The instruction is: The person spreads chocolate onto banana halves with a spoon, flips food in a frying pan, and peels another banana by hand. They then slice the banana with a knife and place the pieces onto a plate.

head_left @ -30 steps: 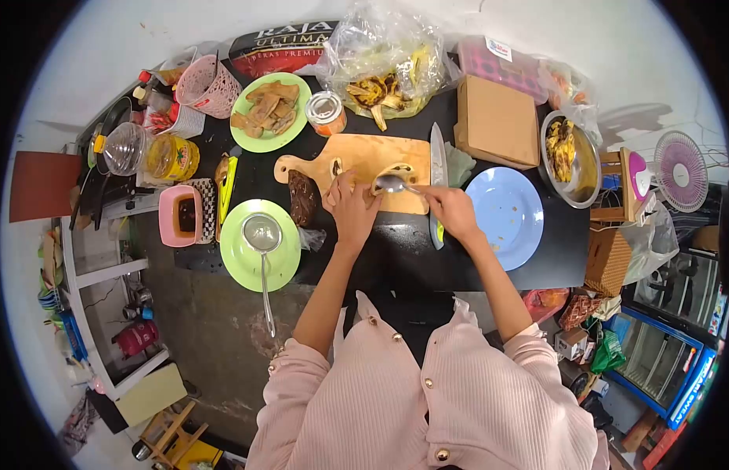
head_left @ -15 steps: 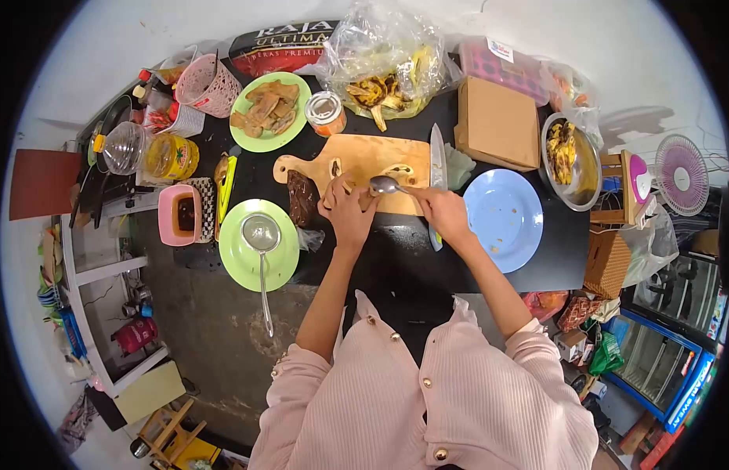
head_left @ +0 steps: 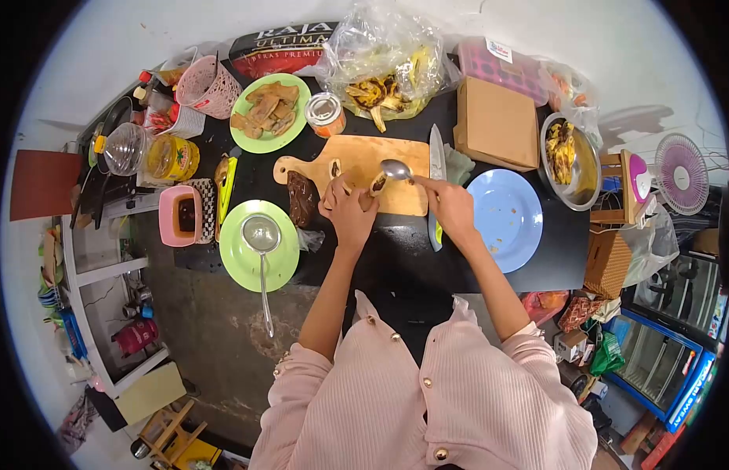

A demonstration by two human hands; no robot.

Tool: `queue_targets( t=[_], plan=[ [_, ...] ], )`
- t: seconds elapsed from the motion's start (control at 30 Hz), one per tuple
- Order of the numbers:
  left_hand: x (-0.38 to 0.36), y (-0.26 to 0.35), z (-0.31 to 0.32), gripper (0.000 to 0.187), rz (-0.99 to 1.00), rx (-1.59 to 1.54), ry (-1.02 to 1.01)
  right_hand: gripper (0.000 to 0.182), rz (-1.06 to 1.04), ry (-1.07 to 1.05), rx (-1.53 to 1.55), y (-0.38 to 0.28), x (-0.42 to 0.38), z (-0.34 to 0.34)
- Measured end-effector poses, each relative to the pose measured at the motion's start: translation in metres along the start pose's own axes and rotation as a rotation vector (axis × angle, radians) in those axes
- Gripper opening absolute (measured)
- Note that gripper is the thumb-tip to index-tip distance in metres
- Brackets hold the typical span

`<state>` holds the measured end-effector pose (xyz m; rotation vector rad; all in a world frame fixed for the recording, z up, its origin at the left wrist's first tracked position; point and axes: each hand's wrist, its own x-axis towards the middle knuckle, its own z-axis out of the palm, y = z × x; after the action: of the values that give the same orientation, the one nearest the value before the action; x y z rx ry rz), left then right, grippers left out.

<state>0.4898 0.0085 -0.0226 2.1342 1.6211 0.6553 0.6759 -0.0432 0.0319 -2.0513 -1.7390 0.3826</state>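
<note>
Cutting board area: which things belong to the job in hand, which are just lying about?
In use, or likely so:
- cutting board
- spoon, in the right hand
- small piece, in the left hand
- knife, probably, lying alongside

Apparently just lying about:
- cardboard box
- fan
- pink basket
- strainer

Can't tell: blue plate.

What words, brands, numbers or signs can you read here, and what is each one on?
"RAJA", "ULTIMA", "BERAS PREMIU": black and red bag, last word cut off.
"CARI SWEAT": blue-framed fridge, first letters unclear.
Too small or blurred to read: print on the white sticker, the yellow jar label and the can.
No number is legible.
</note>
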Motion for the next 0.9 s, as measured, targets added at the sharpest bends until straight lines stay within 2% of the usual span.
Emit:
queue_targets(
  t=[0.1,0.27,0.37,0.4,0.5,0.63,0.77,0.87,0.9],
  plan=[
    [0.000,0.001,0.000,0.024,-0.007,-0.003,-0.002,0.028,-0.091,-0.033,0.001,-0.005,-0.008,0.009],
    [0.001,0.003,-0.003,0.024,-0.020,-0.003,-0.021,0.031,0.048,0.018,0.021,0.012,-0.002,0.009],
    [0.000,0.002,-0.001,0.023,-0.014,-0.002,-0.008,0.030,-0.030,0.001,0.027,0.011,-0.009,0.008],
    [0.000,0.000,-0.001,0.022,-0.010,-0.006,-0.006,0.030,-0.124,0.053,0.056,0.011,-0.011,0.015],
    [0.001,-0.001,0.001,0.020,0.014,-0.006,0.012,0.029,-0.153,0.059,0.005,0.019,-0.014,0.022],
    [0.001,-0.002,0.000,0.021,0.006,-0.005,-0.008,0.029,0.002,0.197,-0.021,0.026,-0.010,0.016],
    [0.002,-0.002,0.000,0.020,0.019,-0.018,0.003,0.030,-0.133,0.075,-0.026,0.022,-0.023,0.023],
    [0.002,-0.003,-0.001,0.020,0.021,-0.023,-0.001,0.031,-0.133,0.157,0.009,0.027,-0.023,0.034],
    [0.003,-0.003,-0.001,0.020,0.026,-0.023,-0.003,0.031,-0.073,0.178,-0.011,0.024,-0.021,0.027]
  ],
)
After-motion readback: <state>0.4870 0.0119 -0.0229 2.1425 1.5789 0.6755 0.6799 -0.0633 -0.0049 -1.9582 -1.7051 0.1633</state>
